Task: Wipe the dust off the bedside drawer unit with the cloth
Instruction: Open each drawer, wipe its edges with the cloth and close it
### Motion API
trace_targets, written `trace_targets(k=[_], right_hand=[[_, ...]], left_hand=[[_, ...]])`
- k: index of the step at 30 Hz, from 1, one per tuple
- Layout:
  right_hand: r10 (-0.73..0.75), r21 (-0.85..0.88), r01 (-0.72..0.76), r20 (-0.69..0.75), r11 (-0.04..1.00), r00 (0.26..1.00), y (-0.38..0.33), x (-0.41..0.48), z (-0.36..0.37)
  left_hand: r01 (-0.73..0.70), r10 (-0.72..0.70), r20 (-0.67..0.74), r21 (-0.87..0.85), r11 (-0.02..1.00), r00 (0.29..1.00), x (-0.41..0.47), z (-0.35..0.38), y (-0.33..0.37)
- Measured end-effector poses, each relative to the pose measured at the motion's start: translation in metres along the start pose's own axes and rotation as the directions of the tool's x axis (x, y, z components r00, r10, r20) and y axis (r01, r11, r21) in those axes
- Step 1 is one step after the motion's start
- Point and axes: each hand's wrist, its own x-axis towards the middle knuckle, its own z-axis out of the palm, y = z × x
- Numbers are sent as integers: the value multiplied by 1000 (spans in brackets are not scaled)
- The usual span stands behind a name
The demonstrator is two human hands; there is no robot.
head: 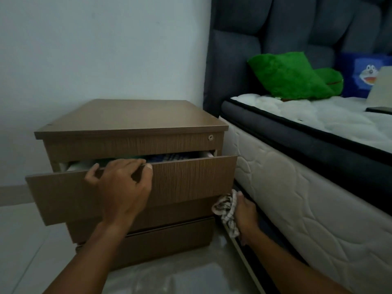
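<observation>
The brown wooden bedside drawer unit (135,117) stands on the floor against the wall, left of the bed. Its second drawer (191,177) is pulled partly out, with folded fabric showing inside. My left hand (123,187) grips the top edge of that drawer front, fingers curled over it. My right hand (246,213) is low at the unit's right side, in the gap beside the bed, and holds a crumpled checked cloth (226,211). The cloth lies against the unit's right front corner.
The bed's white quilted mattress (307,198) and dark frame run close along the unit's right side. A green plush pillow (290,75) and a blue cushion (364,75) lie on the bed. The pale wall is behind, glossy tiled floor (180,272) in front.
</observation>
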Motion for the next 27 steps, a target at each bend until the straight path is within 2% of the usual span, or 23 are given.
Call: trace_targets(k=[2,3,5,8,11,13,15,17,19,21,23,25,27], right_hand=[[175,201,-157,-79,967,981,4,3,14],[215,278,-173,-130,945,968,-4,5,22],[194,380,-101,-215,919,957,-33,10,36],[-10,389,149,-338,909,941,-81,-17,57],[-269,238,424,-490,874,829,-89,-53,83],[-364,106,479,-516,871,775,-77,-62,99],[-484,-49,525,-469,849,739,-65,-67,116],[-661,-250,615,-373,748,652,-55,-77,135],[-848,-441,735,-131,514,514,-38,-91,158],[-919,-447,862,183,238,349,-10,-108,176],[-914,-402,908,314,119,259,12,-119,180],[-919,-452,884,285,120,271,12,-114,173],[-911,-514,821,165,248,379,-5,-94,157]], left_hand=[[-5,4,-21,-18,1000,1000,0,3,0],[-7,6,-27,-25,1000,1000,0,4,-1],[-7,5,-43,-39,999,999,0,5,-2],[-40,37,-47,-80,996,998,0,3,-5],[-65,58,-58,-121,990,997,2,0,-8],[-62,55,-51,-140,988,997,5,-2,-7],[-53,48,-36,-150,987,998,6,-4,-6],[-48,45,-27,-148,988,999,6,-6,-5],[-47,42,-35,-153,987,998,5,-8,-2],[-30,24,-37,-167,985,999,6,-8,0],[-11,8,-19,-173,985,1000,4,-9,0],[-6,3,-24,-164,986,1000,4,-8,3],[9,-13,-26,-154,988,1000,3,-10,6]])
